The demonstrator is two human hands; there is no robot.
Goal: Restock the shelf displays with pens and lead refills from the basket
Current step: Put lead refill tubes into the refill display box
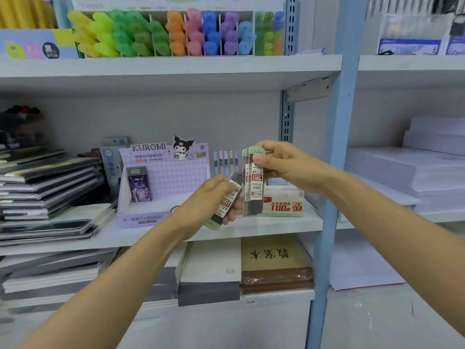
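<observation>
My right hand (284, 165) pinches two upright lead refill cases (255, 182) by their green caps, in front of the middle shelf. My left hand (208, 197) grips another lead refill case (225, 200), tilted with its green cap pointing down. Just behind both hands stands the white lead refill display box (284, 205) with red "100" print. To its left is the purple Kuromi display (163, 177) holding one dark refill pack (139, 183). Several pastel pens (225, 159) stand upright at the shelf's back. No basket shows in view.
Stacked notebooks (50, 187) fill the shelf's left side. Coloured highlighters (171, 34) line the upper shelf. A blue upright post (334, 157) divides off the right bay with white paper stacks (412, 170). Below lie a tan book (274, 255) and grey pads (211, 265).
</observation>
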